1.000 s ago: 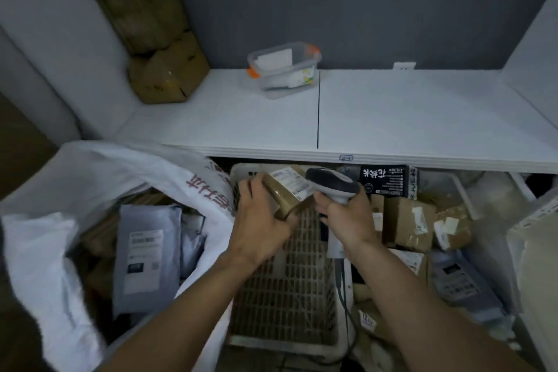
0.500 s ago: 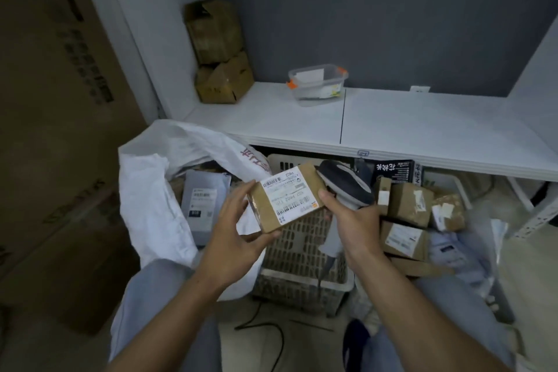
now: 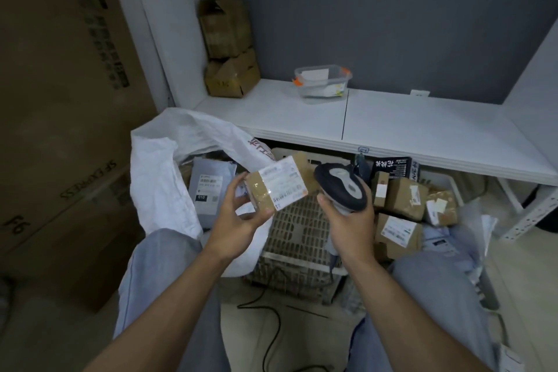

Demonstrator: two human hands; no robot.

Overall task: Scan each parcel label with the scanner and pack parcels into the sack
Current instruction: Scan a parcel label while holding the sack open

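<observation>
While I hold both hands low over the slatted basket [image 3: 299, 229], my left hand [image 3: 238, 220] pinches a small brown parcel [image 3: 279, 184] between thumb and curled fingers, label up. At the parcel's 3 o'clock, my right hand [image 3: 350, 220] is wrapped round the scanner [image 3: 341, 187] handle, with the scanner's head close beside the parcel's end. The open white sack [image 3: 160, 178] is at 9 o'clock, with a grey mailer [image 3: 211, 187] inside. Boxed parcels [image 3: 404, 199] are piled at 3 o'clock. A white shelf [image 3: 422, 130] is at 12, with a clear tub [image 3: 323, 81] on it.

Small brown parcel [image 3: 279, 186], white label up, tilted, pinched in left fingers [image 3: 238, 187], grey-black scanner [image 3: 341, 187] gripped by right fingers [image 3: 324, 201], head just beside parcel, white sack [image 3: 163, 178] gaped left of both.
</observation>
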